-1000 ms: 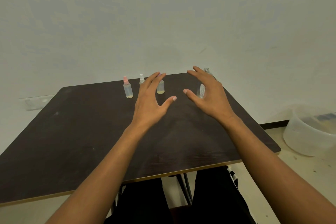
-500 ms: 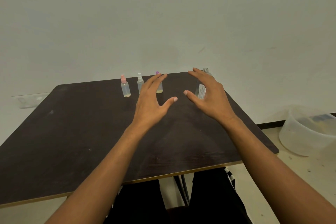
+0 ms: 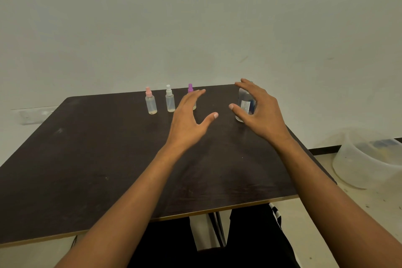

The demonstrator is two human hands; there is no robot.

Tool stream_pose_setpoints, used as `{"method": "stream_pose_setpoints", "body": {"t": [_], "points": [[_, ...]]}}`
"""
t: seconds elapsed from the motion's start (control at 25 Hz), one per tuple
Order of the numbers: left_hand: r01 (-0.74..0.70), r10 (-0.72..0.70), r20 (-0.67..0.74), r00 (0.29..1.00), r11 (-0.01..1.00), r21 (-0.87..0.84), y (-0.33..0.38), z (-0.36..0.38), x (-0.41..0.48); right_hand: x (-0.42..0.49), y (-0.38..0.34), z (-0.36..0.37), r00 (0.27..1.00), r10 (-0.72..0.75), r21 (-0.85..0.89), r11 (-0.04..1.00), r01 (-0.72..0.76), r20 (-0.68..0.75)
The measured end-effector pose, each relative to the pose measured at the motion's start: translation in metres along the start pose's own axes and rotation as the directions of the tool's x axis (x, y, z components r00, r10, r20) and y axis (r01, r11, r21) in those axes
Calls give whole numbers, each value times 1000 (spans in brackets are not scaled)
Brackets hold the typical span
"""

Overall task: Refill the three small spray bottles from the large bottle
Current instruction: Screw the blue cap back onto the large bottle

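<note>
Three small clear spray bottles stand in a row at the far edge of the dark table: a pink-capped bottle, a white-capped bottle and a purple-capped bottle whose body is mostly hidden behind my left hand. That hand hovers open in front of it, fingers spread. The large clear bottle with a blue and white label stands to the right. My right hand is open and curved around the large bottle, not clearly touching it.
A translucent plastic tub sits on the floor to the right of the table. A plain wall rises just behind the table's far edge. My dark-trousered legs show under the near edge.
Both hands have shifted slightly to the right in view. My right hand now curves closer around the large bottle, and the white-capped and purple-capped bottles have become more visible beside my left hand.
</note>
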State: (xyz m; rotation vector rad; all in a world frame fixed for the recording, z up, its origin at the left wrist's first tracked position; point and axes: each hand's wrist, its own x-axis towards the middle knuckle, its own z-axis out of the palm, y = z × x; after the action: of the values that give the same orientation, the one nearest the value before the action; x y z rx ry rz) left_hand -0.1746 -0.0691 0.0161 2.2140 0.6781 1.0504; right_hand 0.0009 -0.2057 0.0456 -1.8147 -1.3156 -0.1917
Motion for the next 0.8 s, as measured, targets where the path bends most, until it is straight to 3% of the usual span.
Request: {"method": "stream_pose_setpoints", "body": {"t": [0.52,0.8], "points": [[129,-107,158,982,983,-133,-1,86,61,14,88,-14,981,181,5,984,-181,-64],[199,-168,245,955,974,-109,-7,140,90,4,132,-1,934,356,-63,933,-354,22]]}}
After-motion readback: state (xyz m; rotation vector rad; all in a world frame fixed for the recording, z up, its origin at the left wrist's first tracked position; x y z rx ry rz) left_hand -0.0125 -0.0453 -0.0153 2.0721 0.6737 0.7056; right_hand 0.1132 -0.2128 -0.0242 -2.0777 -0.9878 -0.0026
